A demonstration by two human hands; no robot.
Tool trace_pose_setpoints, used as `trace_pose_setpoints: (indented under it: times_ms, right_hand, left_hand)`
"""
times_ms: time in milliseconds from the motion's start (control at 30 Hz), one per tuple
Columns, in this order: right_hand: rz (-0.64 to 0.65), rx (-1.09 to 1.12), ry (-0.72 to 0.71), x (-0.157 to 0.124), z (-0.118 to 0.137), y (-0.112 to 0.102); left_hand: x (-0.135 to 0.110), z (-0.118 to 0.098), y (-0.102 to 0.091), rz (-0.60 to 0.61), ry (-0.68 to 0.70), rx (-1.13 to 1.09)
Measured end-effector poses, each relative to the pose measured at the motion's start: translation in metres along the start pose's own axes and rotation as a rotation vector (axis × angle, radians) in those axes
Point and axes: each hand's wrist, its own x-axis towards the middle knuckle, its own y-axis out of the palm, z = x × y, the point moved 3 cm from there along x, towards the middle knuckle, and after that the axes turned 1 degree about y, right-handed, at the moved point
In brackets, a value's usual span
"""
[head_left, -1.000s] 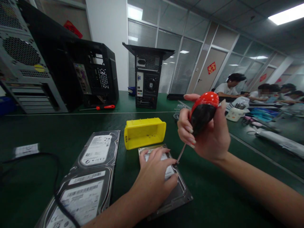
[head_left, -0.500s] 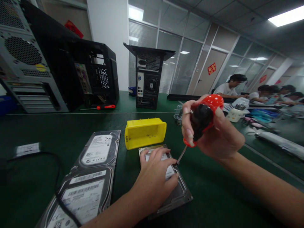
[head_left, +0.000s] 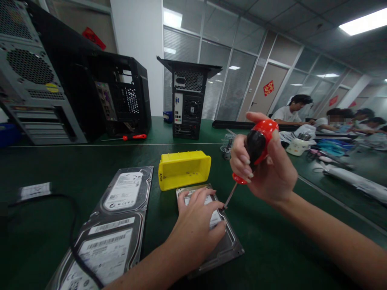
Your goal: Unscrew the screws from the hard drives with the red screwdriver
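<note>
A hard drive [head_left: 231, 241] with a white label lies flat on the green table in front of me. My left hand [head_left: 198, 225] rests on top of it, fingers spread, covering much of the label. Closed round the red and black handle of a screwdriver [head_left: 256, 147] is my right hand [head_left: 272, 173]. The screwdriver leans, its shaft running down to the drive's right edge, where the tip meets it close to my left index finger. Whether the tip sits in a screw is too small to tell.
A yellow bin [head_left: 184, 171] holding a few tiny dark pieces stands behind the drive. Two more hard drives [head_left: 127, 189] lie at left, crossed by a black cable [head_left: 74, 225]. Computer cases [head_left: 189, 96] and another screwdriver [head_left: 134, 137] are farther back. Several people sit at far right.
My right hand has shifted its fingers and turned slightly on the screwdriver handle. The screwdriver tip stays at the drive's edge, and my left hand stays on the drive.
</note>
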Motion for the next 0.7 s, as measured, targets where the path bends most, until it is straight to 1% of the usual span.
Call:
trace_pose_setpoints:
  times_ms: [133,367,700]
  right_hand:
    - [0.013,0.002,0.014,-0.0006,0.0013,0.0017]
    - [-0.006,0.008,0.050,0.0009,0.0029,0.0009]
    - [0.015,0.028,0.040,0.0037,0.0080,-0.0062]
  left_hand:
    - [0.0001,0.0008,-0.0003,-0.002,0.002,0.001]
    - [-0.0004,-0.0015,-0.0036,0.002,-0.001,0.006]
    - [0.0000,-0.0019,-0.0035,0.013,-0.002,0.004]
